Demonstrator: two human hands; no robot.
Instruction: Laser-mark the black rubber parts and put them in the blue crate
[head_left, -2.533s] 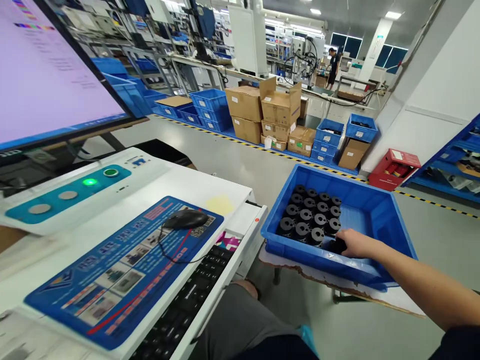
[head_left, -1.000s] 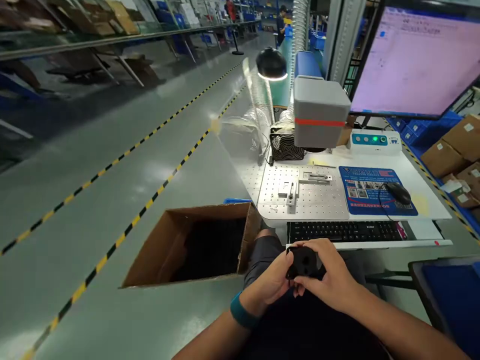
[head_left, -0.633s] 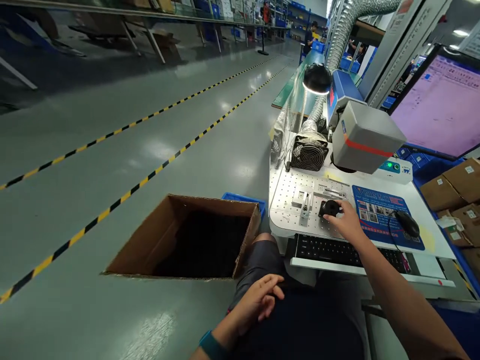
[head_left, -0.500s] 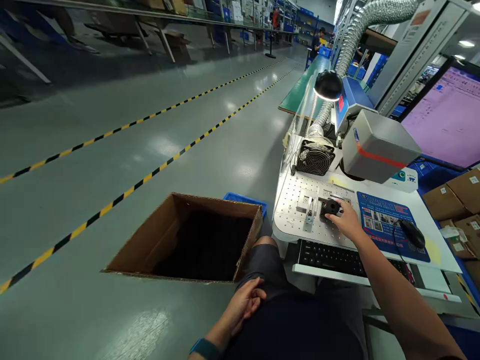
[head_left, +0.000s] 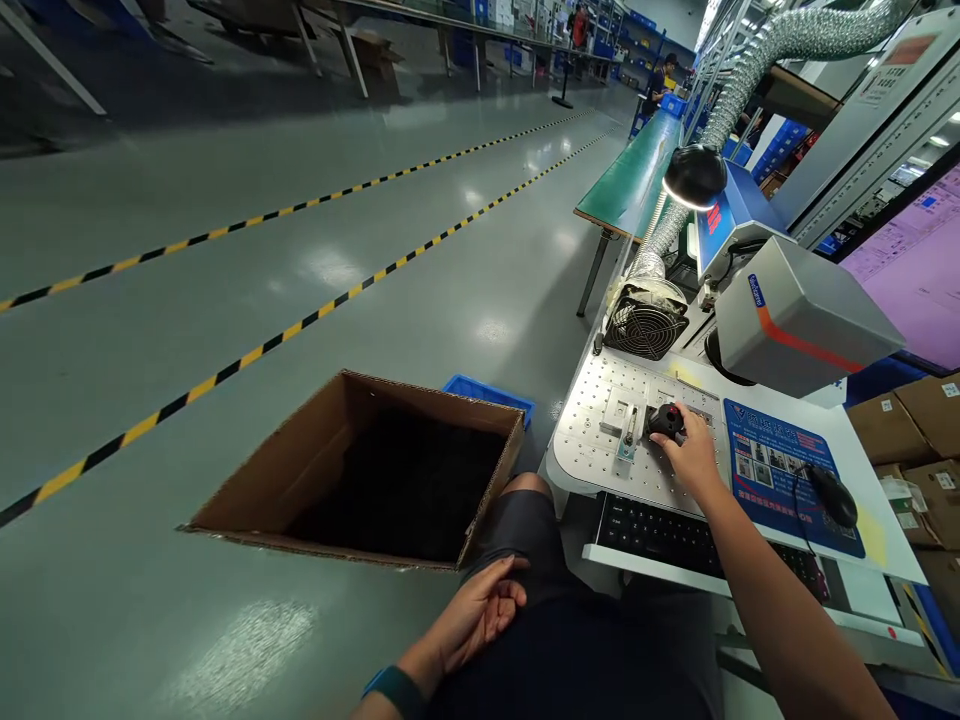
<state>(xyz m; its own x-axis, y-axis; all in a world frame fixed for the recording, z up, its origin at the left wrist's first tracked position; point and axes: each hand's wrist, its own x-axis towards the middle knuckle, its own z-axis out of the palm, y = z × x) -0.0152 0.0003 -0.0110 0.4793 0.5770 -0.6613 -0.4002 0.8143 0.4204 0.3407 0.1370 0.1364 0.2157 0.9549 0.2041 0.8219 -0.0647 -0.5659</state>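
My right hand [head_left: 691, 452] grips a small round black part [head_left: 666, 422] between thumb and fingers, over the perforated metal plate [head_left: 581, 430]. Just left of the part, a metal clamp [head_left: 628, 435] is fixed on the plate beside a light block. My left hand [head_left: 487, 610] rests on my thigh, palm up, with loosely curled fingers and nothing in it. To its upper left stands an open cardboard box [head_left: 262, 455] with a dark interior.
A grey machine head [head_left: 806, 315] overhangs the plate, near a fan [head_left: 645, 325] and a lamp [head_left: 695, 178]. A mouse [head_left: 832, 495] lies on a blue mat [head_left: 780, 470]. Below is a keyboard [head_left: 660, 535]. A blue tray [head_left: 487, 390] sits behind the box.
The camera view has shifted slightly. My right hand still has the black part, which now shows a red spot near the fingertips. My left hand remains on my thigh.
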